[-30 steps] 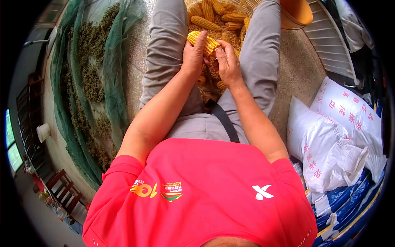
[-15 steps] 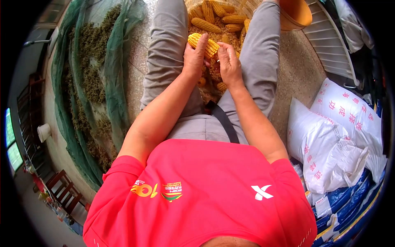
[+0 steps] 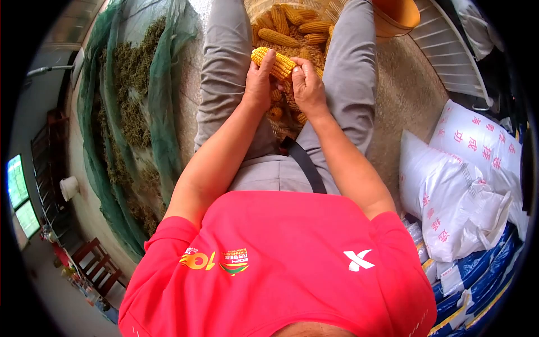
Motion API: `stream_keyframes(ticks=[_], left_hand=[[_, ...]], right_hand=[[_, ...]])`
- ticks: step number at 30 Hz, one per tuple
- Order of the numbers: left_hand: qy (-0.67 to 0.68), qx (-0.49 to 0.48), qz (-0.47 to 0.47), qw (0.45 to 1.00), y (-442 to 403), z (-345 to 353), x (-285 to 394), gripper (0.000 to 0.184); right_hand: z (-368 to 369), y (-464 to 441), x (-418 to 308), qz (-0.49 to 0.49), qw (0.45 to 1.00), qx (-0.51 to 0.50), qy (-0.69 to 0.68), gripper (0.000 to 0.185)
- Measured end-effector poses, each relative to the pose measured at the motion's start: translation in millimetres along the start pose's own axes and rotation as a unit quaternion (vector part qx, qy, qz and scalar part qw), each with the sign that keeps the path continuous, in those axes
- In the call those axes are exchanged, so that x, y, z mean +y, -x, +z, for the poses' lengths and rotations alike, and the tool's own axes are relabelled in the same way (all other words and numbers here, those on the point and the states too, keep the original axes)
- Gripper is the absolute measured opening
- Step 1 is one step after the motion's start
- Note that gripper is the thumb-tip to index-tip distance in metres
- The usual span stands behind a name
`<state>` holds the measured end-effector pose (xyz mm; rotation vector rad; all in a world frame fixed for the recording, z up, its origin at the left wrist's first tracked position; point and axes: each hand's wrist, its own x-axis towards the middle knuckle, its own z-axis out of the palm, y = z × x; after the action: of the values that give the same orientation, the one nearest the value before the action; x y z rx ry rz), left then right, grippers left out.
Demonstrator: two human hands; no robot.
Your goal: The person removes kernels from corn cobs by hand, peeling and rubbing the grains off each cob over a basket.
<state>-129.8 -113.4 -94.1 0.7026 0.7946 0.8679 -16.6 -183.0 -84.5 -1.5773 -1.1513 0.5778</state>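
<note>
A yellow corn cob [image 3: 276, 63] lies slanted between my two hands, above the gap between my knees. My left hand [image 3: 259, 81] is wrapped round its left part, thumb on top. At the right end of the cob, my right hand [image 3: 308, 87] grips with thumb and bent fingers. Kernels cover the side of the cob facing me; its underside is hidden. Below and beyond the hands, a woven basket [image 3: 336, 7] contains loose kernels and several more cobs, such as one long cob [image 3: 278, 37].
An orange bucket [image 3: 393, 18] stands beyond my right knee, near a white slatted rack [image 3: 449, 48]. White printed sacks [image 3: 457, 191] lie on blue packages [image 3: 477, 264] to the right. At left, green netting [image 3: 163, 95] bears dried plant stalks [image 3: 132, 112]. A wooden chair [image 3: 98, 264] is farther left.
The camera view has shifted slightly. Both hands keep hold of the same cob, now a little further left in view, and the right hand's fingers have shifted slightly on its end.
</note>
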Motion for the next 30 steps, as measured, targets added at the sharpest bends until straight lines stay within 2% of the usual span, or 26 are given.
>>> stream_keyframes(ticks=[5, 7, 9, 13, 15, 16, 19, 22, 26, 28, 30], left_hand=[[-0.019, -0.016, -0.008, 1.0, 4.9, 1.6, 5.6, 0.037], [-0.012, -0.007, 0.031, 0.999, 8.1, 5.9, 7.0, 0.033], [-0.042, -0.009, 0.038, 0.998, 13.7, 5.7, 9.9, 0.033], [-0.006, -0.019, 0.049, 0.999, 20.8, 1.3, 10.2, 0.034], [-0.025, -0.003, 0.064, 0.998, 24.2, -0.3, 12.2, 0.035], [-0.029, -0.014, 0.057, 0.998, 26.0, -1.6, 14.3, 0.034], [-0.04, -0.024, 0.072, 0.996, 32.8, -0.9, 18.3, 0.032], [-0.036, -0.04, 0.074, 0.996, 43.2, -4.0, 23.9, 0.031], [-0.031, -0.04, 0.063, 0.997, 51.9, -12.3, 30.2, 0.031], [-0.042, -0.057, 0.064, 0.995, 55.8, -15.4, 30.5, 0.032], [-0.052, -0.056, 0.073, 0.994, 58.8, -14.7, 28.7, 0.032]], right_hand=[[1.8, -1.7, 2.3, -0.013, 0.999, 0.037, 0.004, 0.021], [1.2, -2.0, 2.9, -0.024, 0.998, 0.056, 0.0, 0.02], [0.0, -1.2, 3.5, 0.003, 1.0, 0.029, -0.008, 0.021], [2.4, -3.4, 9.9, 0.042, 0.998, 0.024, -0.051, 0.029], [2.5, -5.9, 9.1, 0.12, 0.984, -0.04, -0.128, 0.038], [-1.2, -4.2, 4.7, 0.107, 0.985, -0.057, -0.122, 0.043], [-7.1, 1.6, -11.4, 0.067, 0.993, -0.043, -0.089, 0.04], [-0.3, 2.7, -4.0, 0.032, 0.989, -0.062, -0.133, 0.038], [0.2, 9.2, -13.0, 0.06, 0.98, -0.098, -0.165, 0.033], [3.9, 12.4, -10.6, -0.009, 0.99, -0.076, -0.121, 0.028], [10.4, 13.6, -4.8, -0.031, 0.991, -0.067, -0.11, 0.027]])
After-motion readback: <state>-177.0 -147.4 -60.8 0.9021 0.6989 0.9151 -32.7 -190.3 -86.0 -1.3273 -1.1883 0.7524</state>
